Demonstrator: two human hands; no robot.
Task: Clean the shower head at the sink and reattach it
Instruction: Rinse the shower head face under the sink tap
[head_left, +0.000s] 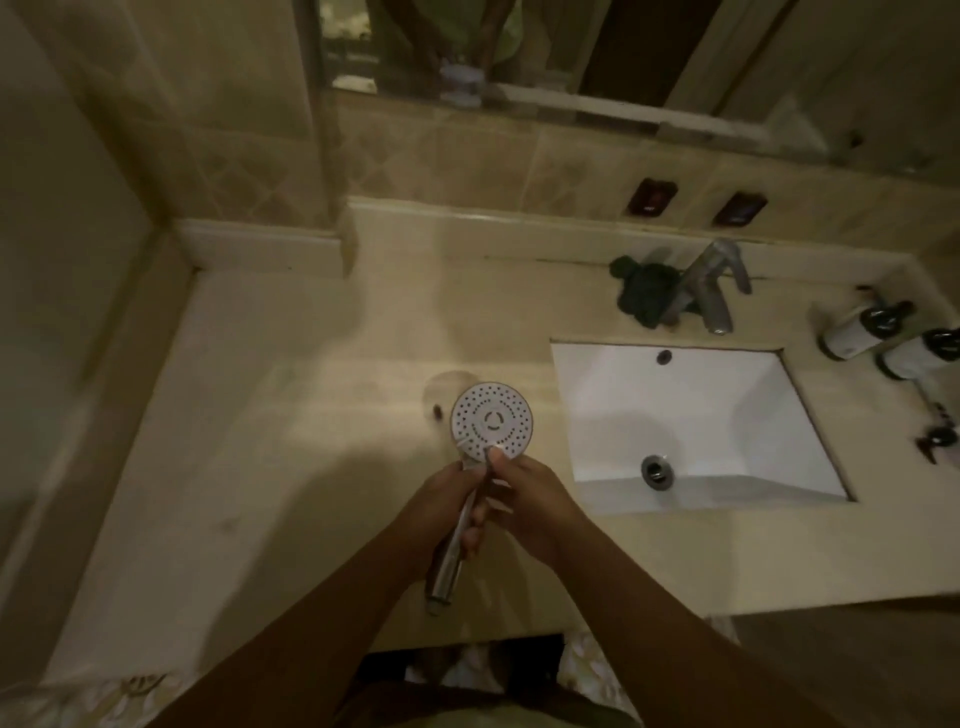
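View from above the beige worktop (291, 395). We hold the shower head (491, 421) over the worktop, left of the white sink (691, 415), its perforated round face turned up toward us. The left hand (447, 499) wraps its fingers (475, 525) closed around the chrome handle, whose free end points toward the near edge. The right hand (535, 499) has its fingers curled, with the thumb tip pressed on the near rim of the face. At the far side of the sink stands the chrome tap (711, 291), with a dark green cloth (641, 293) bunched just to its left. Two dark-capped bottles (883, 338) lie at the far right. A mirror (519, 52) runs along the far wall.
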